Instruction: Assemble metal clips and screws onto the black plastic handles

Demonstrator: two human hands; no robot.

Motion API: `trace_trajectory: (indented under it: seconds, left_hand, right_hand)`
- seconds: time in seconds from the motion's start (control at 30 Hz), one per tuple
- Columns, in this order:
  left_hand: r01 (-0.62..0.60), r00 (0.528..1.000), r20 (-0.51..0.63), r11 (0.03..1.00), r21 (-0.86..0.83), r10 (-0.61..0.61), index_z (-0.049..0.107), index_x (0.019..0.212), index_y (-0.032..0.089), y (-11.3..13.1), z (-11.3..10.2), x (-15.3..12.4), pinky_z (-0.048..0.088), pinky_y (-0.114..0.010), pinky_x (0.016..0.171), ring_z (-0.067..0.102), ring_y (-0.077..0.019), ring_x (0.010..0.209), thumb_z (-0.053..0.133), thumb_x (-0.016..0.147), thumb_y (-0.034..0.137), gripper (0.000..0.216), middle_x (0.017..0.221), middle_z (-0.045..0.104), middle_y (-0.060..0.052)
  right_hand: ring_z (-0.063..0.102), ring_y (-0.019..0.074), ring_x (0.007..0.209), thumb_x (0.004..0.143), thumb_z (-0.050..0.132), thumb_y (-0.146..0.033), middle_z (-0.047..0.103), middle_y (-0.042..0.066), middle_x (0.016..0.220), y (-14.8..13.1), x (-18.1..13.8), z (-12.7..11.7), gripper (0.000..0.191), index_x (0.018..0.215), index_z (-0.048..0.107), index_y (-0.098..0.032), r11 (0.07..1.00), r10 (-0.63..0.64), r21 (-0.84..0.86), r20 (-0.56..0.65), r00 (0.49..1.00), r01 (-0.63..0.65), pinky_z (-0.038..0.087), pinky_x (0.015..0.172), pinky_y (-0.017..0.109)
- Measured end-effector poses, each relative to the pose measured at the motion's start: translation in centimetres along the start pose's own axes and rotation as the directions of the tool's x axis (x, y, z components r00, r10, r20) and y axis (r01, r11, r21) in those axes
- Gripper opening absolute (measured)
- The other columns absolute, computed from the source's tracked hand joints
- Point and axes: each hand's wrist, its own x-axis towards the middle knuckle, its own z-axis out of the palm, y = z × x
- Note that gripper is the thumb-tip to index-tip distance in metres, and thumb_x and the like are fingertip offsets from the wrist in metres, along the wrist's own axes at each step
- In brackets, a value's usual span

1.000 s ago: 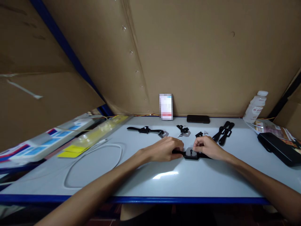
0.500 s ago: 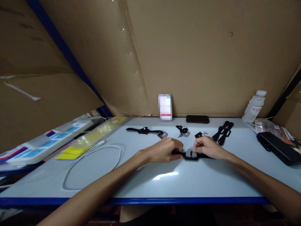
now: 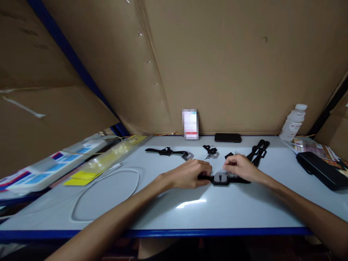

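Observation:
On the table in front of me lies a black spokeshave [image 3: 220, 182], its grey blade [image 3: 218, 177] seated in the middle with a dark screw standing in it. My left hand [image 3: 191, 173] is closed round the spokeshave's left handle. Just above the right handle, my right hand [image 3: 239, 168] has its fingers drawn together in a pinch. What those fingers hold, if anything, is small and blurred. Behind the hands lie another spokeshave [image 3: 166, 151], a loose group of black parts and screws [image 3: 210, 150], and a black plate [image 3: 228, 156] partly hidden by my right hand.
Two more black spokeshave bodies [image 3: 260, 152] lie to the right. At the back are a phone [image 3: 227, 137] and a pixelated upright card [image 3: 190, 124]. A bottle [image 3: 294, 123] and black case [image 3: 322, 170] stand right; a white cable [image 3: 106, 175] and yellow packaging [image 3: 81, 177] lie left.
My right hand has shifted slightly, its fingers lifting a little off the blade toward the right handle. My left hand keeps its grip on the left handle.

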Motion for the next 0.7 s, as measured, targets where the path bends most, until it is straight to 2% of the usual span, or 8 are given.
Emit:
trace_trajectory:
  seconds: [0.07,0.13,0.2,0.33,0.43,0.53,0.63,0.7]
  left_hand:
    - [0.008,1.000,0.009,1.000,0.001,-0.008,0.061,0.085,0.019,0.0,-0.1,-0.1,0.034,-0.030,0.065,0.055,-0.0160,0.073,0.064,0.086,0.024,0.006,0.088,0.064,-0.002]
    - [0.015,1.000,0.015,1.000,0.002,-0.015,0.062,0.086,0.019,0.0,-0.1,-0.1,0.034,-0.030,0.065,0.055,-0.0160,0.073,0.064,0.087,0.027,0.008,0.089,0.065,-0.002]
    - [0.015,1.000,0.018,1.000,0.000,-0.015,0.062,0.086,0.019,0.0,-0.2,-0.1,0.034,-0.030,0.065,0.055,-0.0160,0.073,0.064,0.088,0.027,0.008,0.089,0.064,-0.002]
    - [0.023,1.000,0.020,1.000,0.001,-0.023,0.062,0.086,0.019,0.1,-0.3,-0.1,0.035,-0.030,0.065,0.055,-0.0162,0.073,0.064,0.087,0.027,0.008,0.089,0.064,-0.002]
    - [0.029,0.999,0.026,1.000,-0.001,-0.029,0.063,0.087,0.019,0.2,-0.3,0.0,0.035,-0.030,0.064,0.055,-0.0164,0.073,0.066,0.086,0.026,0.008,0.089,0.065,-0.002]
    - [0.023,0.999,0.026,1.000,-0.005,-0.022,0.063,0.088,0.019,0.2,-0.4,0.0,0.035,-0.030,0.065,0.056,-0.0165,0.074,0.066,0.086,0.026,0.008,0.089,0.065,-0.002]
    - [0.026,0.999,0.027,1.000,0.002,-0.026,0.063,0.087,0.019,0.3,-0.5,0.0,0.035,-0.029,0.065,0.055,-0.0162,0.073,0.067,0.086,0.025,0.007,0.089,0.065,-0.002]
    - [0.027,0.999,0.030,1.000,0.003,-0.027,0.062,0.086,0.019,0.3,-0.5,0.0,0.034,-0.029,0.064,0.055,-0.0158,0.073,0.067,0.086,0.024,0.007,0.088,0.064,-0.001]
  right_hand:
    - [0.059,0.0165,0.064,0.090,0.059,-0.028,0.069,0.002,0.069,0.1,0.0,-1.3,0.021,0.074,0.069,-0.019,0.993,-0.049,-0.112,-0.167,0.985,0.031,0.042,0.062,0.029]
    - [0.060,0.0188,0.069,0.094,0.056,-0.027,0.070,0.004,0.074,0.5,0.1,-2.7,0.024,0.076,0.070,-0.019,0.947,-0.129,-0.321,-0.329,0.936,0.017,0.043,0.067,0.031]
    - [0.063,0.0232,0.083,0.095,0.056,-0.022,0.074,0.007,0.087,1.3,0.3,-3.6,0.021,0.084,0.073,-0.019,0.865,-0.204,-0.501,-0.367,0.908,-0.008,0.046,0.076,0.035]
    - [0.057,0.0300,0.116,0.096,0.057,-0.014,0.071,0.013,0.123,3.1,0.8,-3.0,0.029,0.120,0.072,-0.018,0.754,-0.285,-0.649,-0.188,0.940,0.099,0.045,0.097,0.044]
    - [0.048,0.0319,0.129,0.097,0.057,-0.015,0.062,0.014,0.139,3.6,1.2,-1.7,0.032,0.126,0.069,-0.020,0.701,-0.301,-0.695,-0.080,0.950,0.163,0.042,0.102,0.048]
    - [0.051,0.0300,0.121,0.096,0.058,-0.014,0.064,0.014,0.128,3.0,1.3,-1.2,0.020,0.111,0.071,-0.018,0.691,-0.284,-0.698,-0.021,0.958,0.190,0.043,0.097,0.045]
    - [0.055,0.0285,0.108,0.092,0.064,-0.015,0.067,0.012,0.109,2.0,1.1,-1.5,0.006,0.096,0.068,-0.017,0.712,-0.241,-0.683,-0.020,0.970,0.162,0.043,0.090,0.041]
    - [0.057,0.0275,0.102,0.089,0.065,-0.011,0.067,0.009,0.098,1.5,0.8,-1.7,0.007,0.090,0.066,-0.018,0.732,-0.206,-0.667,-0.024,0.978,0.138,0.042,0.087,0.040]
